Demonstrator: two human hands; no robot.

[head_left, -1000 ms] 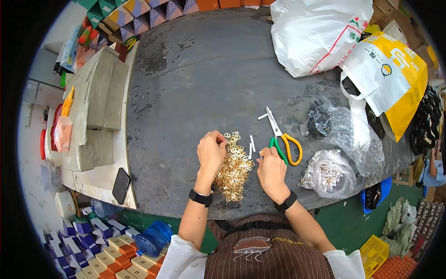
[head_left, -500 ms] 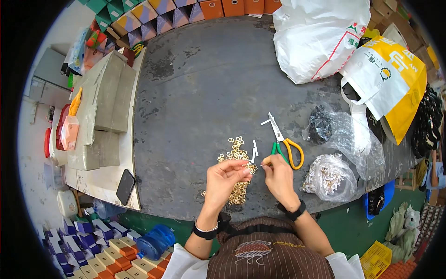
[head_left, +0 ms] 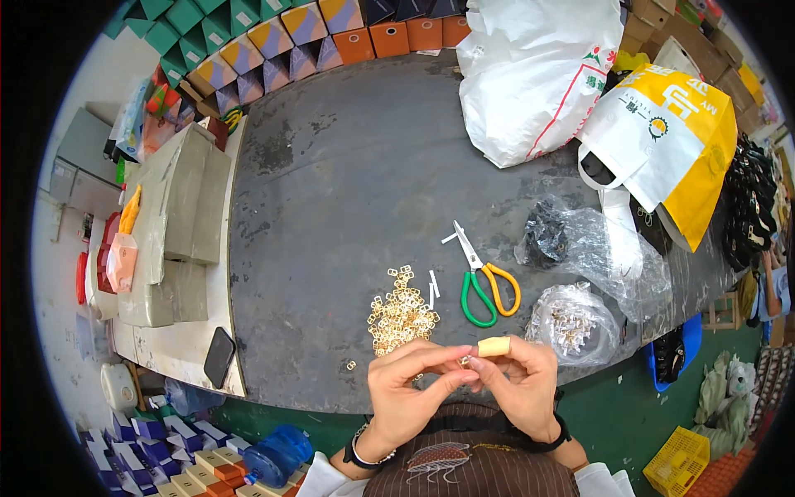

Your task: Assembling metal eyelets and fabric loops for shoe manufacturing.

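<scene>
My left hand [head_left: 411,388] pinches a small gold buckle [head_left: 465,361] between thumb and forefinger, near the table's front edge. Meeting it at the fingertips, my right hand [head_left: 528,386] is closed too; what its fingers hold is too small and hidden to name. A yellow wrap [head_left: 494,346] covers a finger of that hand. Just beyond my left hand lies a heap of gold buckles [head_left: 399,319], with one loose buckle [head_left: 351,364] off to its left. Short white strips [head_left: 434,286] rest beside the heap. Scissors [head_left: 472,258] with one green and one yellow handle lie parted farther right.
At right sit a clear bag of small white-and-gold pieces [head_left: 575,325], crumpled clear plastic [head_left: 604,240], a large white bag [head_left: 538,91] and a yellow-and-white bag [head_left: 662,132]. A phone [head_left: 219,357] and wrapped blocks [head_left: 178,224] are at left; boxes [head_left: 356,45] line the far edge.
Both hands have come nearer to me and together at the fingertips, off the buckle heap. The view has shifted, so the heap and scissors show farther left.
</scene>
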